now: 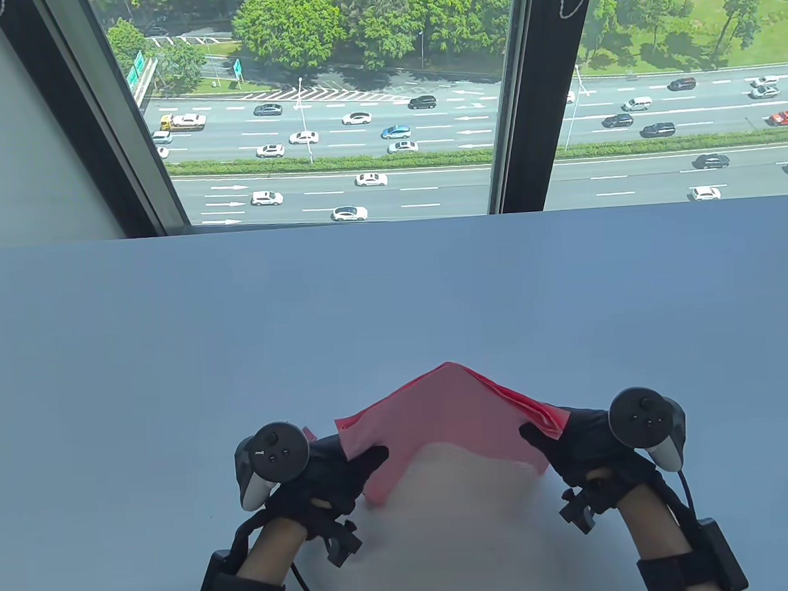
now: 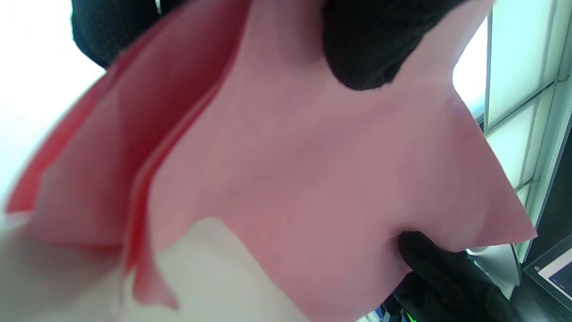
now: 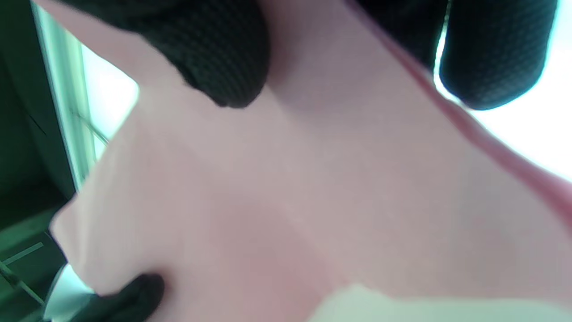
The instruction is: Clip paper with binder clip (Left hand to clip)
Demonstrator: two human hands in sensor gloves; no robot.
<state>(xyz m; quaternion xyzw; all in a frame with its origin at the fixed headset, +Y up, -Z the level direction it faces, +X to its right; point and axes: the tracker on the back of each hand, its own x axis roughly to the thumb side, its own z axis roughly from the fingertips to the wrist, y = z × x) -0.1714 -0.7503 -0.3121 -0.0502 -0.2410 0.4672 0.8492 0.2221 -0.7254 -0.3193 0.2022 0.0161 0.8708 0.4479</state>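
A stack of pink paper sheets (image 1: 451,412) is held up off the white table (image 1: 171,362), arched like a tent, near the front middle. My left hand (image 1: 370,458) grips its left edge, thumb on top. My right hand (image 1: 535,435) grips its right edge. In the left wrist view the paper (image 2: 286,179) fills the frame, with my left thumb (image 2: 362,53) pressing on it. In the right wrist view the paper (image 3: 313,188) is pinched between my right thumb (image 3: 219,58) and fingers (image 3: 491,58). No binder clip shows in any view.
A large window (image 1: 382,109) with dark frames stands just behind the table's far edge, above a road. A cable (image 1: 308,588) trails from my left wrist at the front edge.
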